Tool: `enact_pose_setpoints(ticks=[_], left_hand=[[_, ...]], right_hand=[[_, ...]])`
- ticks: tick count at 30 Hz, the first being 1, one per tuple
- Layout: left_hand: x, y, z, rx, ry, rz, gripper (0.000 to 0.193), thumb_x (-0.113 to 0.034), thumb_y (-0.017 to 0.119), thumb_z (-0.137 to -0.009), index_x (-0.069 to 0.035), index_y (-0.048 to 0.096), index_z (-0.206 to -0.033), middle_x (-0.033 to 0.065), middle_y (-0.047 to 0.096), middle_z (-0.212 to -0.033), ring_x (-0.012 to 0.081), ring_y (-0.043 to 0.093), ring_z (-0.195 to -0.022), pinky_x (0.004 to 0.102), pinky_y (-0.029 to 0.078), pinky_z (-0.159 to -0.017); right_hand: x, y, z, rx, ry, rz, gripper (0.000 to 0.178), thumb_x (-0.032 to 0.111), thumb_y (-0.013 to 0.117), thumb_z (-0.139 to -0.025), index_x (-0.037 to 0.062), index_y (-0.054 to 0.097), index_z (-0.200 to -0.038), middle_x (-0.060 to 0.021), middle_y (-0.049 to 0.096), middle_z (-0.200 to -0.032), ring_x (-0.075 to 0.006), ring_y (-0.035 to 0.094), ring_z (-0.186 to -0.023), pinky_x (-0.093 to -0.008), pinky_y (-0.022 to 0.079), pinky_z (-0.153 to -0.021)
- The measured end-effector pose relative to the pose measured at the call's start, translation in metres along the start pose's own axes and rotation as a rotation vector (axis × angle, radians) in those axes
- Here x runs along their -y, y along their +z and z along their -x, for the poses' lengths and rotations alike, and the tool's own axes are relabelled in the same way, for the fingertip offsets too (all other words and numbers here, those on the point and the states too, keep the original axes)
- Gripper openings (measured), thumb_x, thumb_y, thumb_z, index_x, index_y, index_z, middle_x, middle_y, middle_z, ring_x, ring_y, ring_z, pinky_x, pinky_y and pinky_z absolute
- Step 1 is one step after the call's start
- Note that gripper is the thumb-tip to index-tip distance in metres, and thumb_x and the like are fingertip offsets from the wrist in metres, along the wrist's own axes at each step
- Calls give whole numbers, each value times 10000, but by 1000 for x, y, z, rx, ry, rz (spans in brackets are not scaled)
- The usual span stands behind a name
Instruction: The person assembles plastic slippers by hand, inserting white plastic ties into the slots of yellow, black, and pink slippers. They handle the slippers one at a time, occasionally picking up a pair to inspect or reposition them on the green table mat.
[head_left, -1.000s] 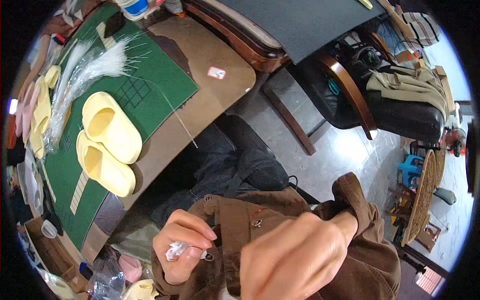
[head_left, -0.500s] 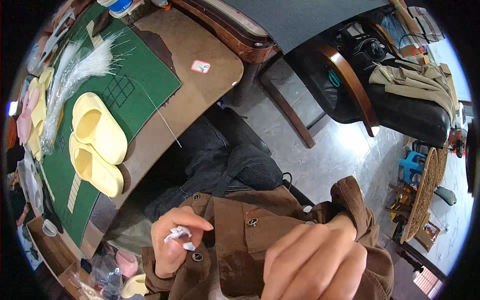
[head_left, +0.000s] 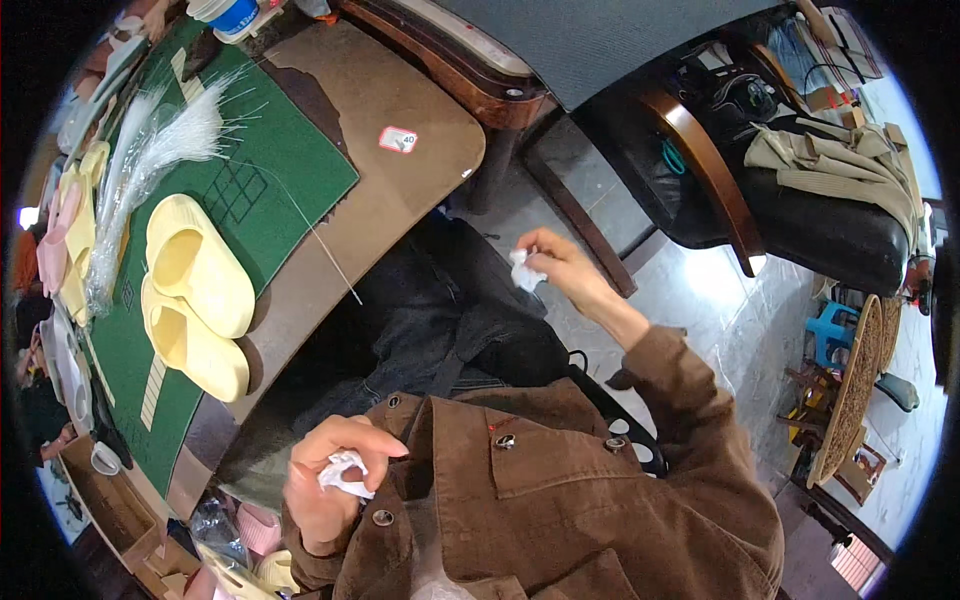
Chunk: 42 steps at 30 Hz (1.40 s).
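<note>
My left hand (head_left: 325, 490) is curled in front of my brown jacket (head_left: 570, 500), closed around a crumpled white tissue (head_left: 345, 472). Farther out, above my dark trousers and the floor, my right hand (head_left: 562, 268) pinches another crumpled white tissue (head_left: 526, 272). To the left, a pair of pale yellow slippers (head_left: 205, 265) sits on a green mat (head_left: 290, 180), one overlapping the other. Beyond them lies a bundle of thin, clear white strands (head_left: 185, 125). A single strand (head_left: 335, 262) reaches past the table's edge.
The brown table (head_left: 420, 90) carries a small red-edged label (head_left: 398, 139) and a blue-and-white tub (head_left: 230, 15). A black chair with a wooden armrest (head_left: 705, 180) stands right, clothing on its seat. Lower left are an open cardboard box (head_left: 110, 500) and more slippers (head_left: 260, 528).
My right hand has moved from close in front of my chest out over the floor, and a white tissue now shows in its fingers. My left hand has barely shifted.
</note>
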<state>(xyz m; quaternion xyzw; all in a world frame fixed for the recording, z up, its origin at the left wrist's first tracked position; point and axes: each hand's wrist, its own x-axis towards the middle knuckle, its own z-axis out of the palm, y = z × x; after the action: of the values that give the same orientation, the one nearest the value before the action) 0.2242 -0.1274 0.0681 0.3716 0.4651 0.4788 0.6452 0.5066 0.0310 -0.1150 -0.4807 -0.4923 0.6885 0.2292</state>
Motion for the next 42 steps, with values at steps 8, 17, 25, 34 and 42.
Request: enact_pose_setpoints(ticks=[8,17,25,34,42], left_hand=[[11,-24,-9,-152,-107,55,618,-416,452,-899,93,538,-1238,51,534,-734,71,392,-611,209,284,-549],[59,-42,-35,-236,-194,132,379,-48,466,-920,30,532,-1285,75,584,-1021,143,546,-923,263,439,-831],[88,-20,-61,-477,-106,577,416,-101,351,-1005,27,389,-1398,181,466,-1389,256,461,-1293,397,376,-1094],[94,-22,-52,-438,-15,915,534,-361,319,-1034,-35,291,-1457,211,450,-1432,302,454,-1305,415,360,-1088],[134,-76,-27,-180,-157,-268,276,-145,466,-976,-7,600,-1173,136,635,-1142,249,602,-1059,341,453,-923]], right_hand=[[-78,51,-166,-136,236,-565,266,201,610,-933,75,595,-1167,-105,635,-1088,-213,619,-1009,-332,500,-899],[-19,87,-84,-66,-255,367,314,92,600,-880,5,603,-1182,-177,673,-1035,-288,619,-1062,-369,496,-897],[54,143,11,183,-850,481,466,131,751,-768,73,580,-1198,-121,541,-1175,-337,526,-1085,-414,468,-908],[63,172,22,261,-626,408,364,41,693,-820,40,602,-1172,-140,630,-952,-298,640,-825,-378,520,-705],[37,159,12,275,-403,681,155,85,540,-942,-8,518,-1063,-201,608,-933,-412,620,-873,-419,496,-741]])
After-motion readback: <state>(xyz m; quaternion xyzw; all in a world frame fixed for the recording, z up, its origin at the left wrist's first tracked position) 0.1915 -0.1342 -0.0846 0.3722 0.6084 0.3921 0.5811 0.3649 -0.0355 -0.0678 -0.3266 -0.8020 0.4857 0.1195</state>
